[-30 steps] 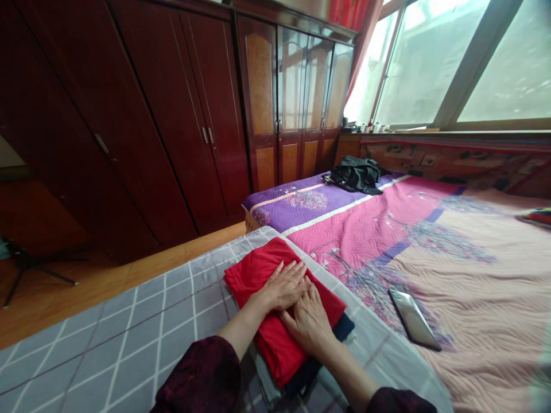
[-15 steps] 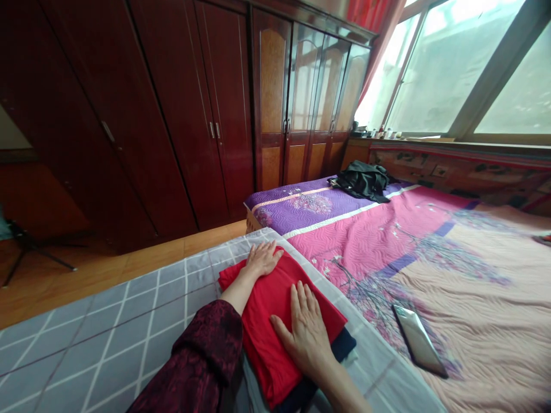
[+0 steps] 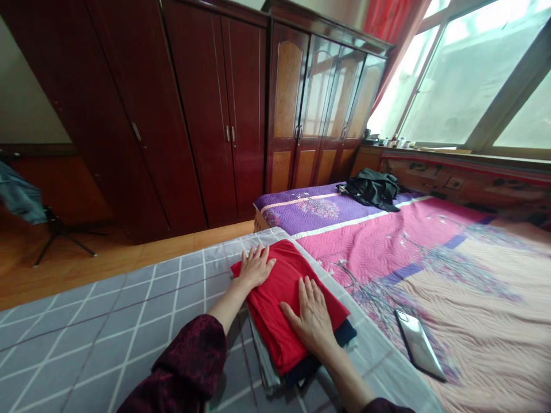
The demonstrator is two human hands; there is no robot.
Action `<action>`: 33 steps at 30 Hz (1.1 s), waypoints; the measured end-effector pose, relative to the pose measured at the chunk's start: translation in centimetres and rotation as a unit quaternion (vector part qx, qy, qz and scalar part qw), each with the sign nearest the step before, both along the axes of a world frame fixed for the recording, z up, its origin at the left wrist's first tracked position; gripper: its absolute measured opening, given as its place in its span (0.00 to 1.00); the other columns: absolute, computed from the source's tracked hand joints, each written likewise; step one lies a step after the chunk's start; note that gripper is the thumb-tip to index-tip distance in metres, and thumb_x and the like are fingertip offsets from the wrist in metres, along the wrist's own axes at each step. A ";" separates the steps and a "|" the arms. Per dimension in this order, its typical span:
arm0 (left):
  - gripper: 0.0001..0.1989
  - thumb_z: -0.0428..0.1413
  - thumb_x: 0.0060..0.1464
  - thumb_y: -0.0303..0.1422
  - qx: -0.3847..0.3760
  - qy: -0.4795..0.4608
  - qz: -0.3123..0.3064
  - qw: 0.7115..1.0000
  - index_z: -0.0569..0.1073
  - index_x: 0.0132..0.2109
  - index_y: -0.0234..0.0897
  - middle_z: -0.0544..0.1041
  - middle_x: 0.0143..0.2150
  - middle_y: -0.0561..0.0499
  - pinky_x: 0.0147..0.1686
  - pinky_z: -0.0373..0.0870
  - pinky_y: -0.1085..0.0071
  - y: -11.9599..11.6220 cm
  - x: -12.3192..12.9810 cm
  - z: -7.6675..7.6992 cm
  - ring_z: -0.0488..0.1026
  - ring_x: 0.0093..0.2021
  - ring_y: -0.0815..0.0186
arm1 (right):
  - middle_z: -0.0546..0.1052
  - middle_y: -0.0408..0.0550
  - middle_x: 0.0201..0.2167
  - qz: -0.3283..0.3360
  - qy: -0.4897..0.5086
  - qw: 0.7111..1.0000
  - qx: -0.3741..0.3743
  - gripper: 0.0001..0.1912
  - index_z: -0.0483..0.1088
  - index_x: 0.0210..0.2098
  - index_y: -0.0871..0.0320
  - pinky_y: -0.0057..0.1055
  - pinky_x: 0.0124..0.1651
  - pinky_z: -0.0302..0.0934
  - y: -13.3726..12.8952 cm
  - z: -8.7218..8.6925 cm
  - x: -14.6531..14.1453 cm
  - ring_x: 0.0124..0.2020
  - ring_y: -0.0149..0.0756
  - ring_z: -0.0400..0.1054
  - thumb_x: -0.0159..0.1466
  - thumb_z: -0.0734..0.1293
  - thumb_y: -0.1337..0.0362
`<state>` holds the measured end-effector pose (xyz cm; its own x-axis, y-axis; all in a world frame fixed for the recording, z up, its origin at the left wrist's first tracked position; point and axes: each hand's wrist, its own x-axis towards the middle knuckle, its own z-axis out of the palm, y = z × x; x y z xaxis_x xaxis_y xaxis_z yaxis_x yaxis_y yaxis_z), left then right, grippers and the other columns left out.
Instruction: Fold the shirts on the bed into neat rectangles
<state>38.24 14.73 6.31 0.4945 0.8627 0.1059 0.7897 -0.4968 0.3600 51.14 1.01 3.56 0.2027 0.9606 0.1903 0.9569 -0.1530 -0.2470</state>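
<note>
A folded red garment [image 3: 279, 298] lies on top of a small stack of folded clothes. Under it a dark navy piece [image 3: 346, 331] sticks out at the right, and a grey piece [image 3: 267, 367] shows along the lower left. My left hand [image 3: 256, 267] rests flat on the red cloth's far left part, fingers spread. Flat on its right side is my right hand [image 3: 313, 316], with the thumb held apart from the fingers. The stack sits on a grey checked sheet [image 3: 142, 321].
A phone [image 3: 420, 345] lies on the pink and purple quilted bedspread [image 3: 344, 252] to the right. Black clothing [image 3: 371, 188] is heaped farther back. Dark red wardrobes [image 3: 202, 115] line the far wall. A tripod stand [image 3: 60, 235] is on the floor at left.
My left hand has slid a little toward the red garment's left edge. My right hand stays on the right side. The view has turned slightly left, showing more of the tripod stand.
</note>
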 end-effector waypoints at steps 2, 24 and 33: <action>0.34 0.40 0.61 0.48 0.006 -0.008 -0.009 1.000 0.50 0.68 0.32 0.45 0.69 0.39 0.63 0.35 0.45 -2.2 -0.1 0.1 0.38 0.69 0.50 | 0.50 0.65 0.66 0.004 0.005 1.000 -0.007 0.42 0.51 0.64 0.73 0.46 0.66 0.40 -0.1 0.0 0.2 0.67 0.52 0.39 0.63 0.56 0.45; 0.39 0.48 0.56 0.45 0.001 -0.096 -0.040 0.995 0.47 0.68 0.29 0.42 0.70 0.43 0.66 0.33 0.51 -6.6 -2.6 -3.7 0.39 0.69 0.55 | 0.56 0.60 0.65 0.126 -0.018 0.991 -0.030 0.29 0.53 0.64 0.63 0.50 0.64 0.40 11.4 3.9 4.2 0.66 0.46 0.46 0.69 0.51 0.54; 0.44 0.48 0.53 0.53 -0.008 -0.075 0.003 0.997 0.50 0.67 0.26 0.45 0.69 0.38 0.65 0.31 0.47 -6.4 -2.7 -3.9 0.36 0.69 0.49 | 0.57 0.52 0.65 0.191 -0.052 0.980 -0.027 0.30 0.57 0.63 0.55 0.42 0.65 0.40 13.2 2.9 -0.7 0.66 0.42 0.47 0.67 0.52 0.47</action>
<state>35.54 8.31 2.39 0.4694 0.8676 0.1641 0.7289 -0.4856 0.4826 50.39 14.21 6.48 -0.1918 0.9717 0.1377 0.9665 0.2114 -0.1457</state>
